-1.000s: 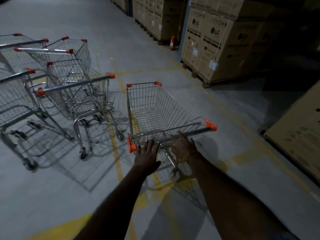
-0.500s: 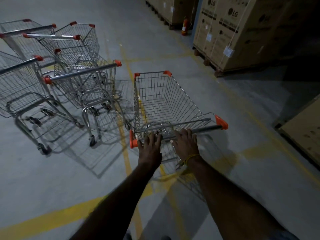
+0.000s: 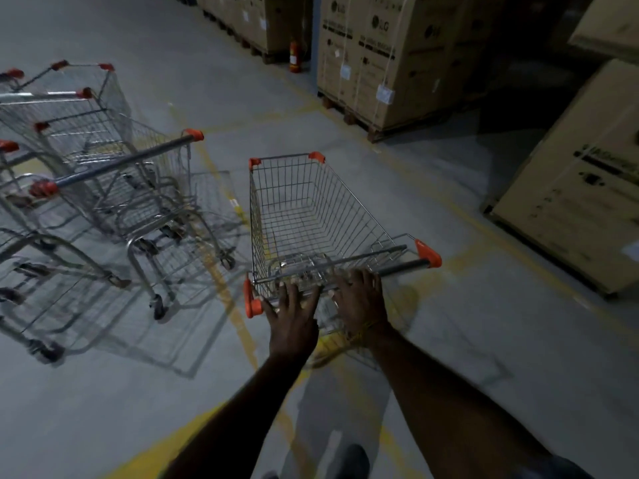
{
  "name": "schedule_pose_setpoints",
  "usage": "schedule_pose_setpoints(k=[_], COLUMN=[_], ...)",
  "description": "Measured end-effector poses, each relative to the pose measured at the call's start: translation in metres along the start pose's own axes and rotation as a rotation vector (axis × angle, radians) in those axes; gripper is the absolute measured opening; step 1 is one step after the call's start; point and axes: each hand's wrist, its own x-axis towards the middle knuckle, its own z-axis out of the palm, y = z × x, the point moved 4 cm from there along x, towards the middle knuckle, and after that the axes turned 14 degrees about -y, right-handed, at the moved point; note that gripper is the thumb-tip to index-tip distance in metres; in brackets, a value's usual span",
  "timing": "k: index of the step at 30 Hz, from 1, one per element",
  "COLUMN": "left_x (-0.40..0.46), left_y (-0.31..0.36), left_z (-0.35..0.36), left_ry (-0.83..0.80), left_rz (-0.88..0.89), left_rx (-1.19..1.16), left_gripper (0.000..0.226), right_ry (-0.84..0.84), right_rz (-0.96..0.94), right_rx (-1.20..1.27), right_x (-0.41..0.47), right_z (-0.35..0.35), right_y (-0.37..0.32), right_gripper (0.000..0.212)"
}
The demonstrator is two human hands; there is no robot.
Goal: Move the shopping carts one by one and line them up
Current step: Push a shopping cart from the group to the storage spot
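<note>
An empty wire shopping cart (image 3: 311, 209) with orange corner caps stands right in front of me, its basket pointing away. My left hand (image 3: 292, 316) lies on the left part of its handle bar (image 3: 401, 266) with the fingers spread out over the bar. On the middle of the bar, my right hand (image 3: 359, 299) has its fingers bent over it. To the left stands a loose cluster of several more wire carts (image 3: 114, 167), blurred, the nearest about a cart's width away. Another cart (image 3: 79, 88) stands farther back on the left.
Stacked cartons on pallets (image 3: 380, 63) line the far right. A large carton (image 3: 570, 202) sits close on the right. A red fire extinguisher (image 3: 294, 57) stands between the stacks. Yellow floor lines (image 3: 221, 271) run under the carts. Open concrete floor lies ahead.
The cart and I have rolled forward; the cluster on the left and the cartons on the right are nearer. My left fingers have spread wider on the bar.
</note>
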Motion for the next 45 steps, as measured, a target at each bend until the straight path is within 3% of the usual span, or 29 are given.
schedule_pose_setpoints(k=[4, 10, 16, 25, 30, 45], left_x=[-0.036, -0.083, -0.123, -0.238, -0.306, -0.406], left_y=[-0.021, -0.044, -0.047, -0.017, 0.005, 0.030], left_z=[0.006, 0.011, 0.016, 0.042, 0.062, 0.083], left_ry=[0.062, 0.063, 0.019, -0.021, -0.088, -0.168], left_rz=[0.138, 0.268, 0.344, 0.480, 0.559, 1.056], left_rx=[0.010, 0.060, 0.087, 0.191, 0.230, 0.277], left_gripper=[0.085, 0.063, 0.069, 0.082, 0.084, 0.079], right_ry=[-0.027, -0.090, -0.145, -0.147, -0.050, 0.126], right_rz=[0.061, 0.095, 0.119, 0.250, 0.332, 0.745], right_rx=[0.022, 0.078, 0.045, 0.109, 0.162, 0.215], right_x=[-0.037, -0.121, -0.212, -0.352, -0.446, -0.653], right_z=[0.007, 0.025, 0.024, 0.030, 0.048, 0.070], right_y=[-0.009, -0.002, 0.001, -0.012, -0.016, -0.106], right_gripper=[0.042, 0.066, 0.080, 0.077, 0.072, 0.063])
